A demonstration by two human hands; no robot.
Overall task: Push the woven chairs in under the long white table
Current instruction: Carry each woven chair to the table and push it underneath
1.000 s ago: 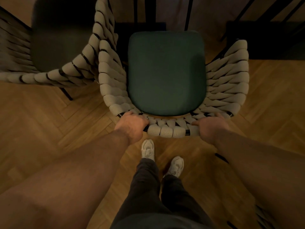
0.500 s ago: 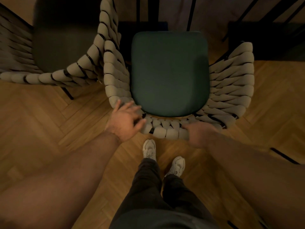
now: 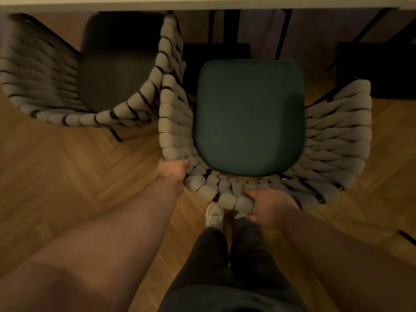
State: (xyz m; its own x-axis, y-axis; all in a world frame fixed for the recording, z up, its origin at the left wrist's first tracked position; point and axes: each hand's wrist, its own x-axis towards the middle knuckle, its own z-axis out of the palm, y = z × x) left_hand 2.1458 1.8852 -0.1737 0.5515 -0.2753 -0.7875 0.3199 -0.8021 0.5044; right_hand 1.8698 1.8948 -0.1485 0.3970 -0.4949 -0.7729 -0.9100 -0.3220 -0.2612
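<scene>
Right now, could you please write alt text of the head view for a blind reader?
Seen from above, a person's left hand and right hand grip the woven back of a green-seated chair facing a white table. A second woven chair stands close beside it on the left, on a herringbone wood floor.
</scene>
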